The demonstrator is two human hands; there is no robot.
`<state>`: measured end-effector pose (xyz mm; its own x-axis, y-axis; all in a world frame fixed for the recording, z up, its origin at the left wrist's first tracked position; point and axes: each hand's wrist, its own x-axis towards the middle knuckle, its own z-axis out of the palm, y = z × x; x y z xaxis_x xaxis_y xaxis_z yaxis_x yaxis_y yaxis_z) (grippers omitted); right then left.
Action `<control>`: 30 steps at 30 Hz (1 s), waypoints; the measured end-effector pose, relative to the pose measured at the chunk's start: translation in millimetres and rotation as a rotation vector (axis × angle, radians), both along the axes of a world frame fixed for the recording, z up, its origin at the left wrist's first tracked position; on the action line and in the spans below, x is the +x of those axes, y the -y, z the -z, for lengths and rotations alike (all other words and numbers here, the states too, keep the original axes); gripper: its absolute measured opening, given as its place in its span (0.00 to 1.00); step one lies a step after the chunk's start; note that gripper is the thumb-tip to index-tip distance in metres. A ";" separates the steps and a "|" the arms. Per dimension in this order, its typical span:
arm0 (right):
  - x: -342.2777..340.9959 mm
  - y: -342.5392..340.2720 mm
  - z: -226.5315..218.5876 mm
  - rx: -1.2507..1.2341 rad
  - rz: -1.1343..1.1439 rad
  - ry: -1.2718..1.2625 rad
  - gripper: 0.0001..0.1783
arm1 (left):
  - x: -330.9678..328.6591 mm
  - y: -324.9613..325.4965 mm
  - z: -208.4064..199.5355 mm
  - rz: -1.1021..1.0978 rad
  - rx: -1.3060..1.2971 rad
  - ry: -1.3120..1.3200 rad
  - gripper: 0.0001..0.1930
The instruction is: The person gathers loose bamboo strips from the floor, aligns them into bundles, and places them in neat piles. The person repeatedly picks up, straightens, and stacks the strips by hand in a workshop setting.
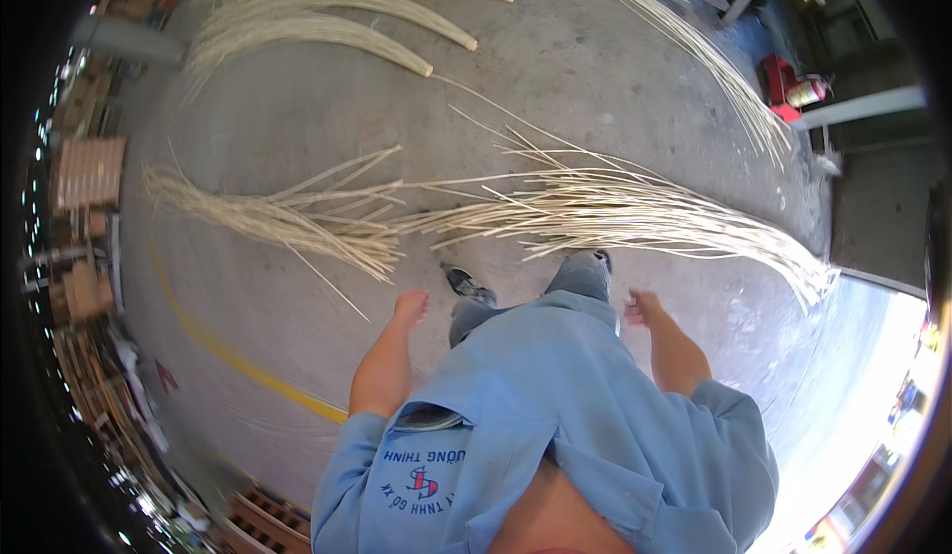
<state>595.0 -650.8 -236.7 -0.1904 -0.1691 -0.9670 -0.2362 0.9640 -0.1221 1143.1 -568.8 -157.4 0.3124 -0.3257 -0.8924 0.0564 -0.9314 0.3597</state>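
My left hand hangs beside my body with its fingers curled in, and nothing shows in it. On the other side my right hand hangs slightly blurred, its fingers loosely bent and a little apart, also without anything in it. Just ahead of my feet, a spread of long pale rattan-like canes lies across the floor toward the right. A second loose bundle of canes fans out at the left, its ends meeting the first. Both hands are apart from the canes.
Farther off lie several tied cane bundles and a long thin strand bundle. A fire extinguisher stands by a red box at the right. Stacked wooden pieces line the left side. A yellow line marks the concrete floor.
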 end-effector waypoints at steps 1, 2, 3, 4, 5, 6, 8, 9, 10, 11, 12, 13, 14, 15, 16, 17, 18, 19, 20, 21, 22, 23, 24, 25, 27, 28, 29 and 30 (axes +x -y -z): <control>34.3 -45.5 -2.2 0.074 0.000 0.013 0.25 | 35.6 -5.4 -15.5 -0.006 0.074 0.088 0.11; 44.8 -77.3 -7.0 0.097 0.044 0.065 0.29 | 61.0 4.2 -24.0 -0.003 0.105 0.133 0.12; 43.3 -111.7 -14.5 0.131 0.091 0.080 0.33 | 77.4 18.8 -28.4 0.108 0.044 0.124 0.12; 55.9 -142.8 -18.6 0.167 0.175 0.042 0.34 | 99.7 26.2 -37.0 0.206 -0.007 0.134 0.12; 69.4 -162.5 -19.4 0.190 0.263 0.008 0.35 | 113.8 39.4 -41.8 0.309 -0.073 0.146 0.12; 80.1 -175.2 -19.7 0.221 0.252 0.033 0.35 | 121.4 52.7 -41.7 0.256 -0.074 0.161 0.11; 109.8 -184.9 -11.7 0.281 0.189 0.124 0.34 | 151.3 71.7 -43.6 0.117 -0.075 0.235 0.10; 124.6 -184.4 -3.7 0.303 0.165 0.174 0.34 | 159.2 88.9 -42.2 0.104 -0.122 0.222 0.10; 136.1 -178.1 7.0 0.330 0.138 0.227 0.33 | 165.8 105.7 -40.7 0.091 -0.163 0.214 0.12; 135.2 -151.6 24.9 0.276 0.214 0.160 0.31 | 171.6 124.5 -33.4 0.086 -0.231 0.149 0.13; 129.2 -119.6 39.3 0.225 0.294 0.086 0.29 | 170.5 136.2 -20.5 0.092 -0.317 0.099 0.11; 161.6 -98.5 41.0 0.207 0.269 0.000 0.24 | 166.5 142.5 -15.3 0.152 -0.322 0.143 0.10; 173.3 -68.0 43.5 0.033 0.329 -0.025 0.21 | 154.3 169.1 -10.8 0.205 -0.381 0.119 0.09; 193.0 -28.3 46.4 -0.096 0.348 -0.032 0.25 | 158.5 186.1 -12.1 0.341 -0.448 0.162 0.09; 211.2 14.6 44.4 -0.208 0.493 0.099 0.24 | 168.5 191.1 -7.1 0.446 -0.516 0.190 0.09; 236.5 53.7 40.9 -0.190 0.499 0.086 0.22 | 168.7 210.3 -6.4 0.595 -0.579 0.225 0.09; 253.9 100.7 33.4 -0.330 0.394 0.077 0.22 | 173.7 229.4 -2.3 0.474 -0.582 0.150 0.08; 274.1 136.3 26.3 -0.425 0.302 0.152 0.24 | 181.4 251.2 -3.6 0.454 -0.530 0.138 0.08; 308.5 176.1 15.0 -0.421 0.204 0.205 0.23 | 204.0 264.7 -7.2 0.417 -0.463 0.147 0.07; 318.3 211.6 4.7 -0.537 0.161 0.159 0.24 | 210.1 289.7 -4.1 0.394 -0.427 0.105 0.07; 328.5 239.5 0.1 -0.619 0.242 0.159 0.24 | 215.6 315.0 -1.0 0.457 -0.400 0.073 0.07; 345.5 262.5 -4.8 -0.703 0.313 0.163 0.24 | 228.8 337.9 0.3 0.513 -0.373 0.050 0.07; 370.4 274.1 -5.8 -0.702 0.365 0.181 0.24 | 248.2 359.9 -0.8 0.573 -0.332 0.048 0.08; 388.6 284.3 -7.0 -0.709 0.430 0.188 0.24 | 259.5 382.0 -2.1 0.640 -0.224 0.043 0.09; 403.1 296.3 -3.4 -0.714 0.554 0.088 0.23 | 260.0 437.7 1.4 0.723 -0.079 -0.025 0.12; 416.9 282.9 4.4 -0.689 0.631 0.030 0.21 | 273.1 466.9 -0.3 0.743 -0.020 -0.043 0.14; 417.6 274.3 6.7 -0.686 0.696 -0.045 0.19 | 273.6 514.5 -2.0 0.826 0.022 -0.037 0.14; 417.5 232.6 13.5 -0.586 0.812 -0.307 0.20 | 273.4 535.3 3.4 0.899 0.103 -0.064 0.15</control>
<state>1012.5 -883.4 -250.2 -0.6800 -0.3071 -0.6658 0.3556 0.6560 -0.6658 1416.5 -1104.1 -160.9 -0.0723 -0.3401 -0.9376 -0.6905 -0.6613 0.2931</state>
